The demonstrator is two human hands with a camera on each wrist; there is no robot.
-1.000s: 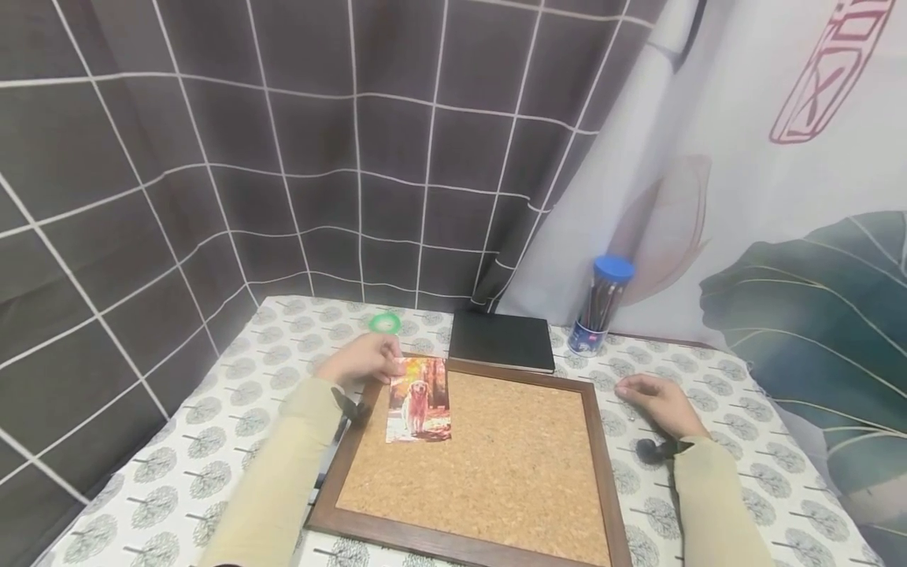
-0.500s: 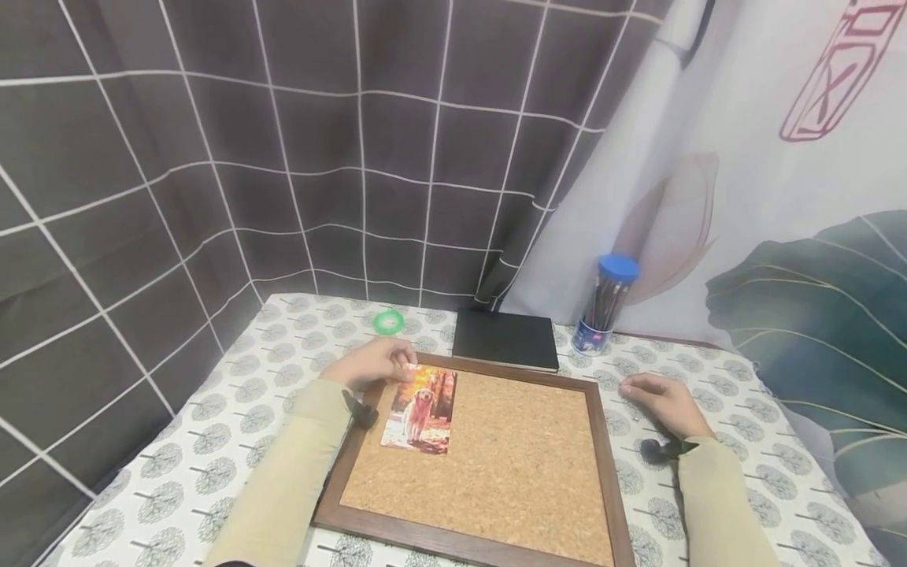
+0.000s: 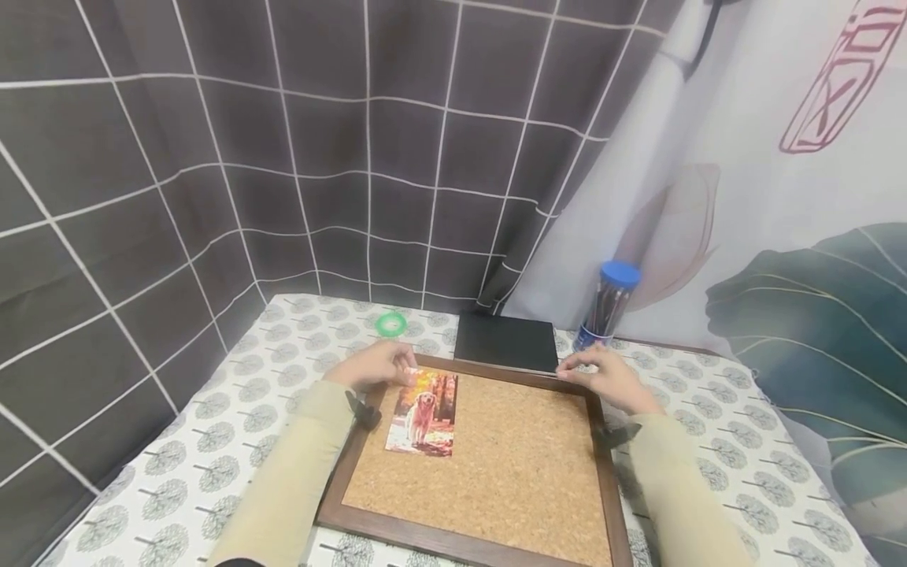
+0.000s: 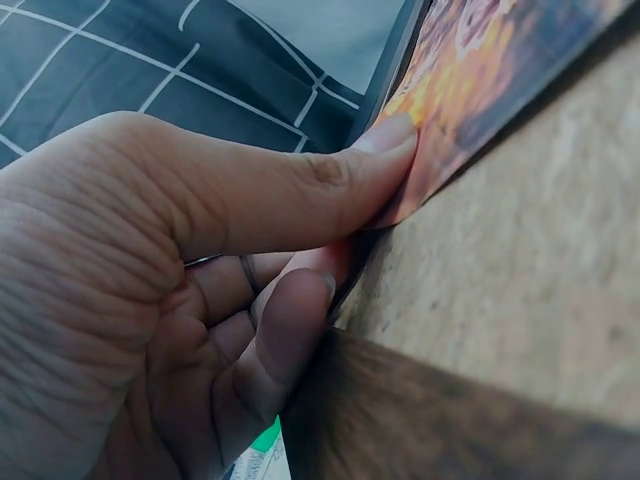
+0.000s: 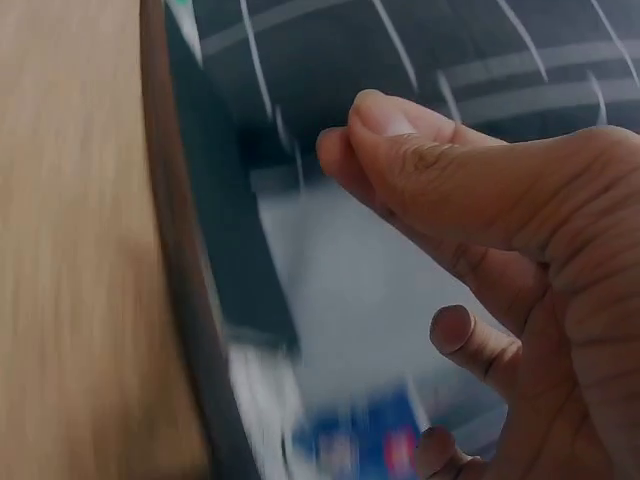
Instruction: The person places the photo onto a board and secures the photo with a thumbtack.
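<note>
The left hand [image 3: 372, 366] pinches the dog photo [image 3: 423, 413] near the far left corner of the cork board [image 3: 524, 465]; by the far right, the right hand [image 3: 604, 378] has fingertips together, whether on anything I can't tell.

Txt illegible — red seal sign [image 3: 839, 87] on white curtain [image 3: 772, 197] unclear, jar label [image 3: 590, 338] blurred.

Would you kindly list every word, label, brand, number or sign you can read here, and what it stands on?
No text is legible.
Red seal-like sign on the pale curtain: partly cut off, unreadable.
Blue label on the jar: too small and blurred to read.
Dog photo: no lettering visible.
</note>
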